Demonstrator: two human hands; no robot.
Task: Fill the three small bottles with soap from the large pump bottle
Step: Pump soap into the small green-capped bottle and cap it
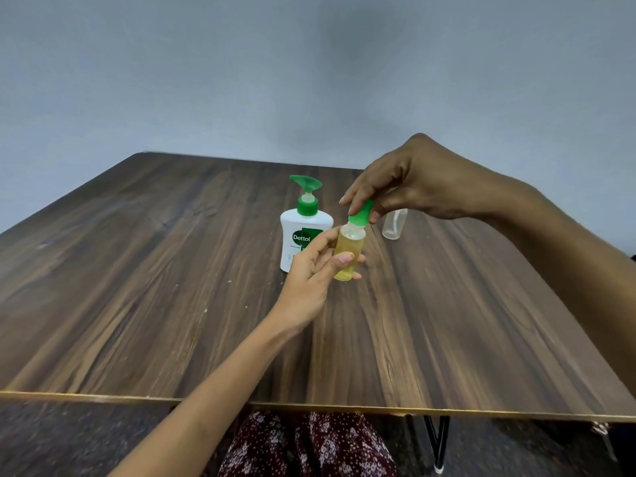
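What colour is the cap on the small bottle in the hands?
Green cap, seen in the head view.

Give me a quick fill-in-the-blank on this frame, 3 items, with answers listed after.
1. The left hand holds a small bottle filled with ____ liquid.
2. The right hand pinches that bottle's ____ cap with its fingers.
3. The white pump bottle stands on the table, its label reading ____.
4. Behind the right hand stands a clear bottle that looks ____ inside.

Answers: yellow; green; Dettol; empty
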